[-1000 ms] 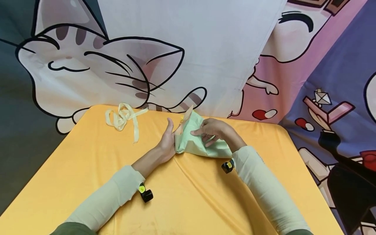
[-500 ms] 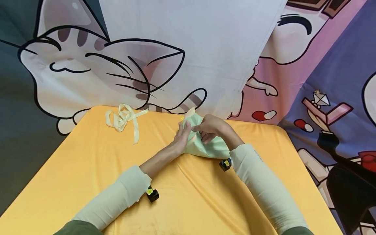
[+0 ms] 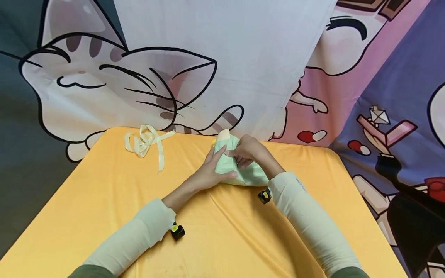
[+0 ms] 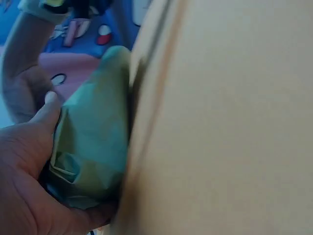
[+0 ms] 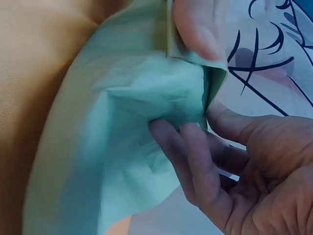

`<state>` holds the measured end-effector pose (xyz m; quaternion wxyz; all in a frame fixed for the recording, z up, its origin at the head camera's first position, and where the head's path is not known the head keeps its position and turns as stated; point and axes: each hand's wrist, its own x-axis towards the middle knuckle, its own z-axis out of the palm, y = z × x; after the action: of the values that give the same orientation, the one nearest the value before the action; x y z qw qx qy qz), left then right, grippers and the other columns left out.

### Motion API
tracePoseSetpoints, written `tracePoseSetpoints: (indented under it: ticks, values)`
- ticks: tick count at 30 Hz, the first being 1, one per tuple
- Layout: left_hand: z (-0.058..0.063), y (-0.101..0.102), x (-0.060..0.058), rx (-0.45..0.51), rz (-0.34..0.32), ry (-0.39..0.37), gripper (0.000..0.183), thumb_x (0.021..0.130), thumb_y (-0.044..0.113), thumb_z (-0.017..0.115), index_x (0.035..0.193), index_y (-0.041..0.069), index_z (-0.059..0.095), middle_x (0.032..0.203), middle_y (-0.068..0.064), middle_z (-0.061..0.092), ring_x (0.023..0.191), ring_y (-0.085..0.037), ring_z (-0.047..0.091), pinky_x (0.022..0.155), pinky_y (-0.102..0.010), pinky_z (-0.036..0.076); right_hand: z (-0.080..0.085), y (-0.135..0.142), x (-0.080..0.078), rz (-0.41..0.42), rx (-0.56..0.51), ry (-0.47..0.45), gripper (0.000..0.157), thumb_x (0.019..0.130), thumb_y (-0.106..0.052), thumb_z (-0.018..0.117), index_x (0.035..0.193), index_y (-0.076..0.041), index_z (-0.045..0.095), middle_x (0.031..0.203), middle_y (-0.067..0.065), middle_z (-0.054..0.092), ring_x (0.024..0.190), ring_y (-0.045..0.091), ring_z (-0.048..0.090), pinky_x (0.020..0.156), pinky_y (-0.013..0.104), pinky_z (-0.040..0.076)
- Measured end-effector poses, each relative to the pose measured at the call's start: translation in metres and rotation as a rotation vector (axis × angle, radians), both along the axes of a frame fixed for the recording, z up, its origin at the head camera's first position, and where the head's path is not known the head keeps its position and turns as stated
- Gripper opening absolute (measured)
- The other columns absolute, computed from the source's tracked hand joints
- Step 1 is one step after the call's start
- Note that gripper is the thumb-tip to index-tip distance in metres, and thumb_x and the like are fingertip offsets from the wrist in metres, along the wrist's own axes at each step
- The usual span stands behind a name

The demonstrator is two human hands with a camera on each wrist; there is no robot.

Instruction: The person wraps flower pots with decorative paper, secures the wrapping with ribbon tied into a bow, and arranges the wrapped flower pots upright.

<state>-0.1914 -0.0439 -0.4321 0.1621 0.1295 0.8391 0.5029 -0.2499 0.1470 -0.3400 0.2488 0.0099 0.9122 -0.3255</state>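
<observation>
A bundle of pale green wrapping paper lies on the yellow cloth, its near end folded, with a peach-coloured flap sticking up at the far side. My left hand grips its left end; the left wrist view shows the thumb on the folded edge and the fingers round the underside. From the right, my right hand pinches the paper's upper fold between thumb and curled fingers, seen close up in the right wrist view. What is inside the green paper is hidden.
A loosely looped cream ribbon lies at the back left of the yellow-covered table. Printed cartoon curtains stand right behind the table's far edge and along its right.
My left hand has moved right, from the paper's left edge onto its front, pressing the side in and then spreading its thumb across. The peach flap now stands narrower. My right hand keeps its pinch.
</observation>
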Motion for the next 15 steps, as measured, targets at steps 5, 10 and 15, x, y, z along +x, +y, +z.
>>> tracePoseSetpoints:
  ticks: [5,10,15]
  values:
    - [0.01,0.0,-0.005,0.119,0.009,-0.119,0.088,0.108,0.073,0.059,0.18,0.049,0.015,0.19,-0.007,-0.022,0.177,-0.045,-0.008,0.138,-0.077,0.009,-0.001,-0.002,0.0,-0.01,0.042,0.027,0.039,0.108,-0.035,0.08,0.099,0.003,0.082,0.091,0.017,0.086,0.07,0.021,0.082,0.074,0.038,0.071]
    - [0.012,0.0,-0.011,0.176,0.076,-0.118,0.073,0.113,0.05,0.065,0.178,0.036,0.035,0.191,-0.012,0.006,0.175,-0.042,0.014,0.139,-0.068,0.023,-0.001,0.001,0.002,-0.009,0.017,0.033,0.041,0.107,-0.036,0.081,0.098,0.004,0.079,0.095,0.022,0.086,0.078,0.028,0.085,0.081,0.045,0.071]
    - [0.01,0.002,-0.01,0.198,0.142,-0.058,0.076,0.105,0.037,0.08,0.173,0.029,0.048,0.186,-0.015,0.024,0.168,-0.04,0.032,0.135,-0.06,0.038,-0.001,0.017,0.008,0.073,-0.016,0.051,0.045,0.112,-0.038,0.074,0.101,0.004,0.082,0.095,0.019,0.085,0.085,0.029,0.085,0.083,0.044,0.072]
